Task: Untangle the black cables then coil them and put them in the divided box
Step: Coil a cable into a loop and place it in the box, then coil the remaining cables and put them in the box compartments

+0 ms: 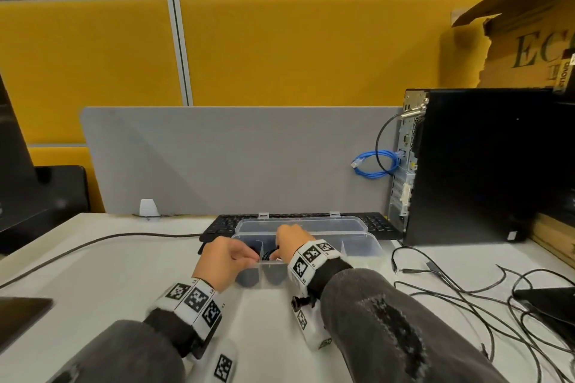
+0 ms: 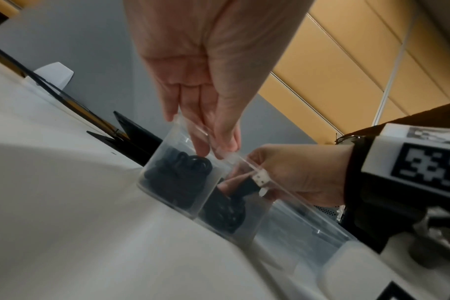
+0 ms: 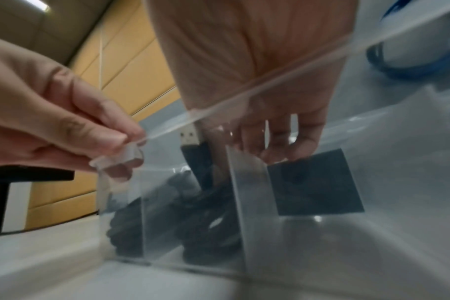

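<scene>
nearest the person, both hands meet at the front rim of the divided box [image 1: 367,253], a clear plastic tub with its lid hinged open behind. the left hand [image 1: 224,258] has its fingertips curled onto the near wall by the small clasp, pinching the rim and, it seems, steadying the box. the right hand [image 1: 291,241] reaches down inside with fingers pointing into the second compartment from the left, pressing a coiled cable [image 3: 208,215] into place; its usb plug [image 3: 190,136] stands up beside the fingers, and whether the fingers actually grip the cable or only push on it cannot be told. another black coil [image 2: 180,172] already sits in the leftmost compartment. so the step in hand looks like stowing the second coil. farther right on the white desk [image 1: 109,274], a loose tangle of black cables [image 1: 466,289] lies well apart from the box, not yet sorted. the next move likely calls for tucking the plug below the rim so the coil does not spring out, then letting go and reaching right for the tangle. behind the box lie a keyboard [image 1: 373,222] and a computer tower [image 1: 473,165].
</scene>
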The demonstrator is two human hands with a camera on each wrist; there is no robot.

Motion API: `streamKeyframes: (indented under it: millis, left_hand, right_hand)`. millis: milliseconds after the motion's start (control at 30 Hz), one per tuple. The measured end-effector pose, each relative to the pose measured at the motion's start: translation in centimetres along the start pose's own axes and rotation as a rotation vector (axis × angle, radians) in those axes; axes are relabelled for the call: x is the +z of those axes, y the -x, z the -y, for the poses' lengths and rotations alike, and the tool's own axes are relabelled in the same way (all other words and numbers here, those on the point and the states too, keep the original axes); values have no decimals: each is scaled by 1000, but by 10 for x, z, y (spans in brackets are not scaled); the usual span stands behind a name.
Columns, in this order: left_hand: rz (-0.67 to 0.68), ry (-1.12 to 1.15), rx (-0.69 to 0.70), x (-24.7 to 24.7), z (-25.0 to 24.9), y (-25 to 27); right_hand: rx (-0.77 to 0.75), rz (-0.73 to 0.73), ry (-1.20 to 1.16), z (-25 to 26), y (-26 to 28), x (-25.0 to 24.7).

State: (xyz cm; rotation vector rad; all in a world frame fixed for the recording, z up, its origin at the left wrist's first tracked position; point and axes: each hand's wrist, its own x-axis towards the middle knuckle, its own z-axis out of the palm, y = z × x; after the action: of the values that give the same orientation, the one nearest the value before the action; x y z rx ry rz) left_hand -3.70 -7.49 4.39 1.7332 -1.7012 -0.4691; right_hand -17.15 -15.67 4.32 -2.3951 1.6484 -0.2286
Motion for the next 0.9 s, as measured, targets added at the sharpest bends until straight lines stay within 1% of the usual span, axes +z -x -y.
streamKeyframes:
  millis: [100,133,200,233,267,333,367,400,433,500,533,567,600,633,667,733,767,800,833,900]
  left_hand:
    - [-9,19,-5,0,2,-1]
    - [-10,24,-8,0,2,-1]
    - [-8,26,-9,0,3,-2]
    - [-7,28,-10,0,4,-2]
    - [-7,32,-11,0,4,-2]
    - [-11,34,-11,0,4,-2]
    - [-13,33,-13,0,4,-1]
    - [-15,34,-16,0,4,-1]
    - [-15,37,-19,0,3,-1]
    - [-15,39,-20,1,3,-1]
    - [-16,43,-19,1,3,-1]
    - [-18,46,-18,2,3,-1]
    - [-18,48,-17,2,2,-1]
    - [-17,50,-18,2,2,0]
    - [-16,54,-23,2,1,0]
    - [-21,56,-25,1,0,1]
    - [-32,47,-19,0,-1,2]
    - [-41,40,-15,0,-2,4]
    - [-45,37,-15,0,-3,6]
    - [-47,48,-22,-1,-5,10]
  right_hand:
    - [-50,-30,189,4,4,-2]
    - [-57,-53,201,6,4,-3]
    - [-67,-120,136,9,4,-7]
    - [-59,-129,106,10,5,-8]
    - [-38,-98,116,10,8,-10]
    - [10,36,198,9,14,-12]
    - [18,67,167,7,16,-14]
    - [10,52,56,3,20,-19]
    - [-9,-2,-98,-3,23,-28]
    - [-4,-175,-359,-24,32,-55]
    - [21,-260,-422,-38,37,-71]
    - [47,-319,-432,-55,44,-86]
    - [82,-339,-393,-72,53,-100]
    - [134,-307,-312,-89,61,-109]
    - [188,-226,-184,-106,68,-114]
    - [260,19,139,-132,81,-111]
    - [257,135,270,-141,86,-103]
    - [250,229,355,-149,91,-93]
    - [237,299,391,-153,98,-84]
    - [180,361,396,-154,109,-70]
